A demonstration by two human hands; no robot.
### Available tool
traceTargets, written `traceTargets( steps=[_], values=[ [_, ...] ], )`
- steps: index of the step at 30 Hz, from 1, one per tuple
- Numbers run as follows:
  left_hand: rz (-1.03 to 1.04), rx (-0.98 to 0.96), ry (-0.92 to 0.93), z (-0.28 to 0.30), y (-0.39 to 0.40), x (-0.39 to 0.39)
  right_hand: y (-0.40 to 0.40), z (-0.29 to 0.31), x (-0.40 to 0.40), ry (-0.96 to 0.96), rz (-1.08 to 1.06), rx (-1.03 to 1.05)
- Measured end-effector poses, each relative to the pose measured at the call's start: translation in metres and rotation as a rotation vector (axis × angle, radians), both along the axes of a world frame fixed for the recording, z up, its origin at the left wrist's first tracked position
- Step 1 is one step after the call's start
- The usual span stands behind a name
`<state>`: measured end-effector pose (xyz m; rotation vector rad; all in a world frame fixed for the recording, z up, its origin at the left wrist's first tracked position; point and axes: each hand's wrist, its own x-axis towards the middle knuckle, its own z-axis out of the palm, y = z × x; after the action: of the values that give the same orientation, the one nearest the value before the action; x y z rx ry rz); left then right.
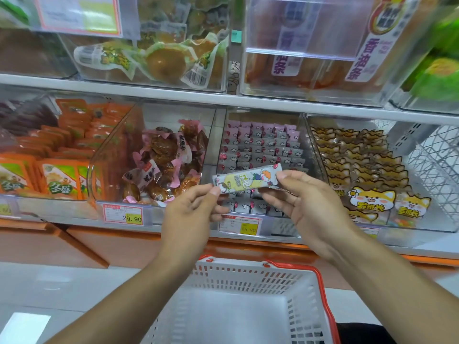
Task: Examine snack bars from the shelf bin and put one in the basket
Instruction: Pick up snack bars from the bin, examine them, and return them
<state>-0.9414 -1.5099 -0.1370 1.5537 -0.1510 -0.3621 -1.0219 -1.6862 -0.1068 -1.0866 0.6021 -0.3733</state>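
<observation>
Both hands are up in front of the shelf, stretching one snack bar (pixel 248 180) between them. The left hand (pixel 191 209) pinches the bar's left end between thumb and fingers, and the right hand (pixel 305 202) pinches the right end the same way, so the bar sits roughly level, tilted up a bit to the right, printed side facing the camera. It's held right in front of the bin (pixel 260 150) full of small pink and grey bars, middle shelf. Left of that is a bin of brown snacks in pink wrappers (pixel 166 160), right of it a bin of fox-print packs (pixel 360 165). Down below the hands sits the white basket (pixel 248 276) with orange handles, nothing showing on the part of its floor that's in view. Yellow price tag (pixel 239 225) under the bin.
</observation>
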Motion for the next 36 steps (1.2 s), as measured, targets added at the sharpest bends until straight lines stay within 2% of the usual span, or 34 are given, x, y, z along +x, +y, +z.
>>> traceTargets(
  steps=[9, 13, 15, 18, 20, 22, 26, 32, 36],
  values=[
    [0.007, 0.032, -0.033, -0.005, -0.001, 0.006, -0.01, -0.004, -0.006, 0.076, 0.001, -0.075],
    [0.004, 0.028, -0.025, -0.006, 0.0, 0.005, -0.013, -0.004, -0.008, 0.099, 0.068, -0.114],
    [0.005, 0.02, -0.015, -0.006, 0.0, 0.005, -0.015, -0.006, -0.012, 0.086, 0.16, -0.206],
    [0.012, 0.023, -0.009, -0.005, -0.001, 0.004, -0.014, -0.006, -0.018, 0.094, 0.295, -0.497],
    [0.013, 0.023, -0.008, -0.004, -0.001, 0.004, -0.012, -0.004, -0.019, 0.093, 0.325, -0.648],
    [0.011, 0.031, -0.015, -0.003, 0.0, 0.004, -0.01, -0.004, -0.02, 0.102, 0.323, -0.712],
    [-0.023, -0.06, 0.026, 0.001, 0.001, 0.004, -0.008, -0.006, -0.021, 0.079, 0.291, -0.672],
    [-0.138, -0.24, 0.069, 0.003, 0.0, 0.001, -0.006, -0.004, -0.019, 0.01, 0.183, -0.461],
    [-0.118, -0.206, 0.084, 0.0, 0.001, 0.002, -0.008, -0.002, -0.017, 0.037, 0.17, -0.33]
  ],
)
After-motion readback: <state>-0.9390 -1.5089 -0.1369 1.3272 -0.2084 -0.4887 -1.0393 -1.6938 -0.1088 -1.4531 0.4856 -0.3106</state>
